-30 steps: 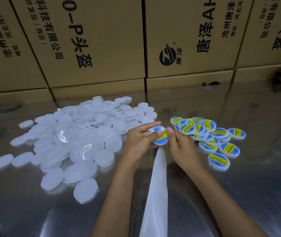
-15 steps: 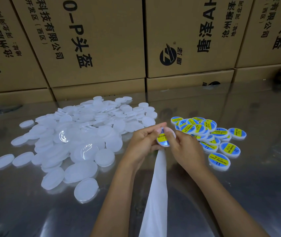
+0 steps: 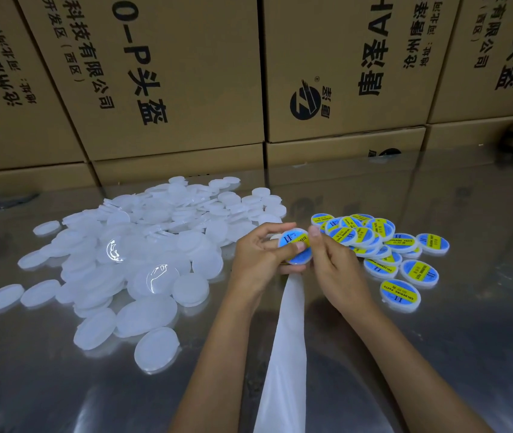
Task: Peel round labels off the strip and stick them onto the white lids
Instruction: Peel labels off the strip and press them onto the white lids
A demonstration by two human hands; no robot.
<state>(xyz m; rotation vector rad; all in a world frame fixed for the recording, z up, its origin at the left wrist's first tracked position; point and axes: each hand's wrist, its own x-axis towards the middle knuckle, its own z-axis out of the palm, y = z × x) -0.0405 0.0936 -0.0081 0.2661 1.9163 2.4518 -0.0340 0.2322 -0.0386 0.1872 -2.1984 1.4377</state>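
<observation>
Steel worktop (image 3: 436, 354), near edge: backing strip (image 3: 289, 323), limp. Midway: left hand (image 3: 259, 260) and right hand (image 3: 333, 270) pinching labelled lid (image 3: 295, 250) (light, stiff; best held by rim). Beyond: white lids (image 3: 142, 254) left, finished lids (image 3: 399, 254) right; cartons (image 3: 170, 73) at far edge.

Glossy reflective metal table (image 3: 436, 354); translucent white plastic lids (image 3: 142, 245), some shiny; matt cardboard boxes (image 3: 186, 73); smooth white paper strip (image 3: 286, 354).

Place: a packing or warehouse workroom.
Boxes (image 3: 167, 73): printed cardboard cartons stacked in a wall.
Table (image 3: 436, 354): shiny metal, just before the boxes.
Lids (image 3: 142, 245): heaped in bulk before the boxes.
</observation>
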